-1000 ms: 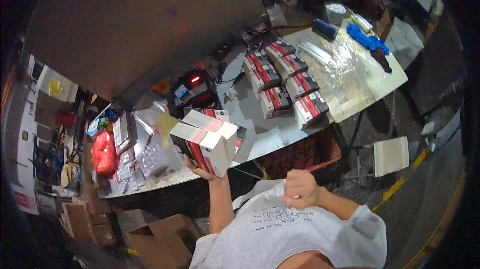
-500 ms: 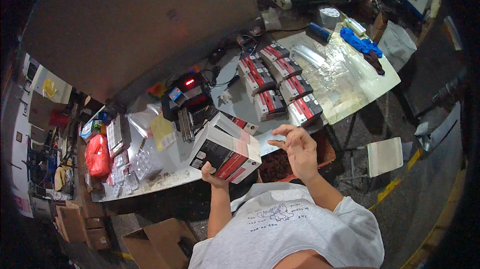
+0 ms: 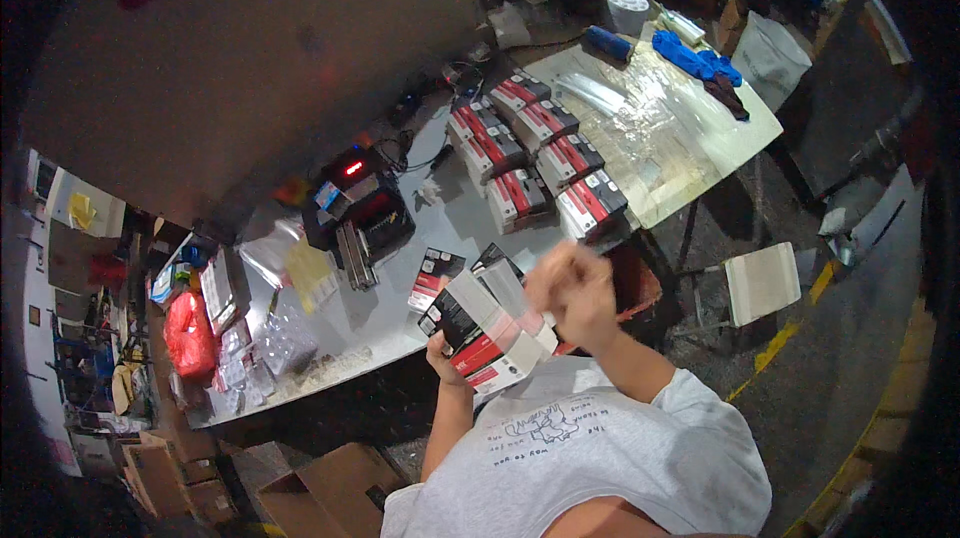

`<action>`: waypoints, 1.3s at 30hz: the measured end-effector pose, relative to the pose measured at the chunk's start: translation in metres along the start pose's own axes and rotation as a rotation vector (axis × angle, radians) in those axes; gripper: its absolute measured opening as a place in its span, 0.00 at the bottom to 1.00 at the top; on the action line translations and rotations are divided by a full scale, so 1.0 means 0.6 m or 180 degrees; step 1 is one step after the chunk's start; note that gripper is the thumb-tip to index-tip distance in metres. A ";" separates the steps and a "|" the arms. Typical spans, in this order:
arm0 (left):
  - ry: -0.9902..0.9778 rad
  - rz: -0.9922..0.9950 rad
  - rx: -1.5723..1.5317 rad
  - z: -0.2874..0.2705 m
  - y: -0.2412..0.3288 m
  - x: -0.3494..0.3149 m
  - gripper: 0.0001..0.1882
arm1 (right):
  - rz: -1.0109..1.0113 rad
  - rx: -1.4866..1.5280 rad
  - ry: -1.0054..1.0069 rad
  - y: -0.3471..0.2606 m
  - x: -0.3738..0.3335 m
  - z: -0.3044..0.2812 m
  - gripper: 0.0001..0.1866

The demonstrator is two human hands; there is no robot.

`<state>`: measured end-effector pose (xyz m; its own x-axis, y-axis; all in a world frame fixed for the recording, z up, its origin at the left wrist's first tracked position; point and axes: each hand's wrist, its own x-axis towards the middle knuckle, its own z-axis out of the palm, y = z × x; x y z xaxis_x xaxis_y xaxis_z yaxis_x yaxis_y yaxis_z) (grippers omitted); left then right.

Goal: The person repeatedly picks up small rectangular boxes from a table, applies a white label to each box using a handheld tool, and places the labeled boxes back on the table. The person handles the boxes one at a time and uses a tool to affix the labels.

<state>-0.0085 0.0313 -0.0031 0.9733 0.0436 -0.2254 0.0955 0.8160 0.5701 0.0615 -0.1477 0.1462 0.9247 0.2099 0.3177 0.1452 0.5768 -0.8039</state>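
Note:
My left hand (image 3: 443, 358) grips the lower left side of a black, red and white carton (image 3: 492, 358), which is tilted in front of my shirt. Pale flaps show at its upper side. My right hand (image 3: 578, 298) is at the carton's right end, its fingers bent and smeared by motion, so whether it pinches anything is unclear. Just beyond the held carton, another small red and black carton (image 3: 432, 283) lies on the grey table (image 3: 395, 323).
Several matching cartons (image 3: 515, 198) stand in two rows toward the back right. A black device with a lit red display (image 3: 355, 173) sits behind. Left are a red plastic bag (image 3: 190, 333) and clear bags (image 3: 285, 323). An open cardboard box (image 3: 330, 488) is on the floor.
My right hand has come down and in to the carton's right end. The held carton has turned slightly and shifted right and down. The whole view has swung a little.

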 end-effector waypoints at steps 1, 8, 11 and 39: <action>-0.0124 -0.0002 -0.0160 0.003 0.000 -0.001 0.46 | -0.0169 0.0057 -0.0496 -0.001 -0.010 0.014 0.10; -0.1007 0.0098 -0.0918 0.002 -0.034 -0.010 0.55 | 0.1042 0.0647 -0.1133 -0.021 -0.041 0.031 0.14; -0.0910 -0.0053 -0.0773 -0.003 -0.045 -0.020 0.56 | 0.1636 0.0963 -0.1164 -0.027 -0.036 0.023 0.15; -0.0183 -0.0625 -0.0700 -0.068 -0.060 -0.034 0.44 | 0.1252 -0.0828 -0.1893 -0.078 -0.030 -0.017 0.11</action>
<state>-0.0404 0.0247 -0.0513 0.9515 -0.1550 -0.2657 0.2416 0.9111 0.3339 0.0413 -0.1864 0.1731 0.5906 0.7945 0.1414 -0.0096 0.1822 -0.9832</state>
